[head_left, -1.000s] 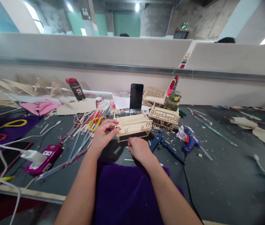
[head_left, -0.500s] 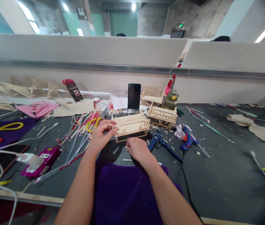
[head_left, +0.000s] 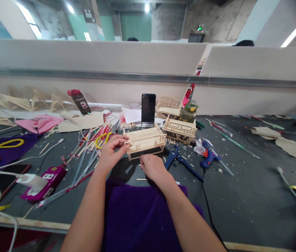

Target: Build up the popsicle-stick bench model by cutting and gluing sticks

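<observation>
A small box-shaped model built of thin wooden sticks (head_left: 145, 140) stands on the dark table in front of me. My left hand (head_left: 112, 153) pinches its left front corner between thumb and fingers. My right hand (head_left: 153, 168) rests on the table just below the model's front, fingers curled under; what is in them I cannot make out. A short loose stick (head_left: 141, 179) lies beside that hand. A purple cloth (head_left: 142, 213) lies under my forearms.
Blue cutters (head_left: 177, 160) and a blue glue gun (head_left: 208, 156) lie right of the model. Behind stand a phone (head_left: 148, 107), two more stick models (head_left: 180, 127), a jar (head_left: 189, 111). Yellow scissors (head_left: 101, 138), loose rods, a magenta device (head_left: 45, 179) and cables lie left.
Both hands stay on the model in nearly the same pose. Another person's hand at the far left edge has left the view. The camera has shifted slightly.
</observation>
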Demonstrator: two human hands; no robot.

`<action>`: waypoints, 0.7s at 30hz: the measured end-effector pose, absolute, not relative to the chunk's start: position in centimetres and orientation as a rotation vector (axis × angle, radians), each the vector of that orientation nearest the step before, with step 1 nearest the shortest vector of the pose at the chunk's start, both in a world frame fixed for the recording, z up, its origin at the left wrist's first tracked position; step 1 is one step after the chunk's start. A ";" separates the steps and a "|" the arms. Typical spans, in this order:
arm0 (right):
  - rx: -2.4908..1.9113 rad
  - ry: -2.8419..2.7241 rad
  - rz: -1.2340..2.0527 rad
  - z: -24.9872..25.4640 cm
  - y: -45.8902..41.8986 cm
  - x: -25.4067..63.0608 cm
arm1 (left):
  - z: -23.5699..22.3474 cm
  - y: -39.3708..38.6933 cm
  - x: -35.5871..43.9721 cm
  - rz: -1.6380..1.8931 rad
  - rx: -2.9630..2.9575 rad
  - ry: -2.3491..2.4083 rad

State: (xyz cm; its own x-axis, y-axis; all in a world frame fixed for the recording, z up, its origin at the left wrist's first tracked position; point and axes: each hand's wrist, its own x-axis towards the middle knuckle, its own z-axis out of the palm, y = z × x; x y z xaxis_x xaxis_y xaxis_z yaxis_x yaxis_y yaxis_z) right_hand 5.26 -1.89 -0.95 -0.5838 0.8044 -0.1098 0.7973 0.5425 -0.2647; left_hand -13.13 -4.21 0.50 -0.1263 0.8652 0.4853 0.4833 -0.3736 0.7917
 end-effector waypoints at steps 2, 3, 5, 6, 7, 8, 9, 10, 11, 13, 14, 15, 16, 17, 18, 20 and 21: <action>-1.418 -2.738 0.444 -1.0 -1.9 5.2 | 0.5 -4.2 -13.1 1.500 1.791 1.496; -1.415 -2.739 0.441 -1.0 -1.9 5.2 | 0.5 -4.3 -13.1 1.500 1.789 1.495; -1.409 -2.743 0.438 -0.9 -1.9 5.2 | 0.5 -4.3 -13.2 1.506 1.792 1.491; -1.406 -2.744 0.437 -0.9 -1.9 5.3 | 0.6 -4.3 -13.2 1.509 1.796 1.488; -1.403 -2.745 0.436 -0.9 -1.9 5.3 | 0.6 -4.2 -13.2 1.511 1.800 1.485; -1.400 -2.746 0.435 -0.9 -2.0 5.3 | 0.6 -4.2 -13.2 1.512 1.803 1.483; -1.399 -2.746 0.433 -0.9 -2.0 5.3 | 0.6 -4.2 -13.2 1.511 1.804 1.484; -1.399 -2.745 0.429 -0.8 -2.0 5.3 | 0.6 -4.2 -13.2 1.511 1.804 1.487; -1.399 -2.744 0.425 -0.8 -2.0 5.3 | 0.6 -4.2 -13.2 1.510 1.803 1.491; -1.398 -2.744 0.415 -0.9 -2.0 5.3 | 0.5 -4.2 -13.2 1.512 1.797 1.496; -1.398 -2.745 0.410 -0.9 -2.1 5.3 | 0.5 -4.2 -13.2 1.512 1.793 1.497; -1.399 -2.746 0.407 -0.9 -2.1 5.3 | 0.5 -4.3 -13.2 1.511 1.789 1.497; -1.399 -2.748 0.404 -0.9 -2.1 5.3 | 0.5 -4.3 -13.2 1.509 1.786 1.497; -1.401 -2.750 0.402 -0.8 -2.1 5.3 | 0.5 -4.3 -13.2 1.508 1.783 1.496; -1.403 -2.752 0.402 -0.8 -2.2 5.3 | 0.4 -4.3 -13.2 1.511 1.780 1.494; -1.407 -2.757 0.403 -0.7 -2.2 5.4 | 0.4 -4.3 -13.3 1.517 1.772 1.484; -1.412 -2.757 0.404 -0.6 -2.2 5.4 | 0.3 -4.2 -13.3 1.519 1.766 1.476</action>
